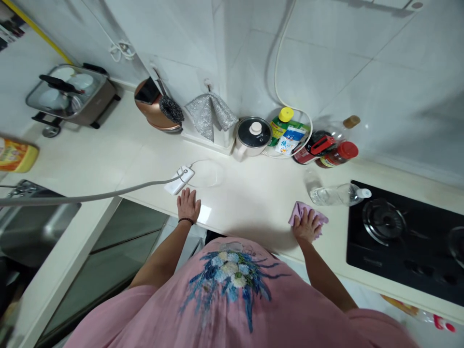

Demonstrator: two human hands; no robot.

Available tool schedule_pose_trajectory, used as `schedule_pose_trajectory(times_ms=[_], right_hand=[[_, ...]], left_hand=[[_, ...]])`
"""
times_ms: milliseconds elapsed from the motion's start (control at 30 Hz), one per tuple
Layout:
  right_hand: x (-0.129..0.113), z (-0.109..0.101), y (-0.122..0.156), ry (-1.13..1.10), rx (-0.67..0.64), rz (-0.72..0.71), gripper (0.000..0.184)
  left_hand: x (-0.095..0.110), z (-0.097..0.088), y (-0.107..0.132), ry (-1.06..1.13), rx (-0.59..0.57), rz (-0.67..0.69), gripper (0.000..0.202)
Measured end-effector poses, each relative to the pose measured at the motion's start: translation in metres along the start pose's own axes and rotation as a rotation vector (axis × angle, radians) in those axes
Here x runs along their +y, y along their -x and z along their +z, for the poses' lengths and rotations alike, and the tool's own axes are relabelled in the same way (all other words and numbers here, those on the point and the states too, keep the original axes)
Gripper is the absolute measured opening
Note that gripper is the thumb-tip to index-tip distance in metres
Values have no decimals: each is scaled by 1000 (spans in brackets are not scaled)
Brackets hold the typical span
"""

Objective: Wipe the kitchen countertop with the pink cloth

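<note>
My left hand [189, 205], with a dark bracelet at the wrist, rests flat on the pale countertop [246, 193], its fingers spread and nothing in it. Just beyond its fingertips lies a white power bank or adapter [180, 180] with a thin white cable looped beside it. My right hand [307, 225] presses down on a folded purple cloth [298, 210], fingers bent over it and the cloth showing around them. A clear plastic bottle [331, 195] with a white cap lies on its side just past the cloth, its cap over the stove's edge.
At right is a black gas stove [406, 246]. Along the wall stand a small lidded pot [253, 137], seasoning packs [290, 137] and red-capped jars [337, 153]. A silvery cloth [210, 113] hangs nearby. At left are an electric pan [89, 99], a sink [32, 232] and a grey hose [90, 196].
</note>
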State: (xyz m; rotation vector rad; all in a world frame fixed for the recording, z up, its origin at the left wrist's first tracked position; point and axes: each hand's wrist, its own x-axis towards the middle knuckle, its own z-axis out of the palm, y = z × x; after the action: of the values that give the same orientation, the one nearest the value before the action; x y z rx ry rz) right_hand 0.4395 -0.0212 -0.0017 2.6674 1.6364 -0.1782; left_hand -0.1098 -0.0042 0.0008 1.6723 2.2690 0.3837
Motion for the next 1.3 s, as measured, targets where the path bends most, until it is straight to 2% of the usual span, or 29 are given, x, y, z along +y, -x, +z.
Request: schedule_pose_trajectory(times_ms=[100,200,300,400,533,667,800,900,967,1067,1167,1300], right_hand=[[-19,4,9,-72,40,165,73],[-64,5,13,-118,62,199,74],[-118,5,15,-112,-3,41,72],[-173,3,15,-56,-124,-119,71],[-243,1,7,28,-264,-245,70],[-315,-1,-8,77,-317,-352,70],[-388,0,-20,28,-346,-429,70],[-432,2,-21,-14,-344,-477,71],[-450,3,-16,-21,-328,-535,72],[-461,3,0,-18,-298,-661,72],[-454,3,20,-41,-266,-798,70],[-427,2,36,-71,-245,-896,67]], left_hand=[[1,0,1,4,0,5,64],[1,0,1,14,-2,3,64],[1,0,1,11,-12,5,64],[2,-2,1,-11,-34,8,63],[4,-5,1,-44,-57,7,63],[5,-6,2,-57,-63,17,63],[4,-5,2,-64,-71,25,61],[2,-5,3,-66,-74,34,62],[1,-4,3,-63,-76,40,62],[-1,-3,4,-55,-84,44,62],[-1,-3,3,-50,-93,40,63],[0,-3,2,-47,-97,32,64]])
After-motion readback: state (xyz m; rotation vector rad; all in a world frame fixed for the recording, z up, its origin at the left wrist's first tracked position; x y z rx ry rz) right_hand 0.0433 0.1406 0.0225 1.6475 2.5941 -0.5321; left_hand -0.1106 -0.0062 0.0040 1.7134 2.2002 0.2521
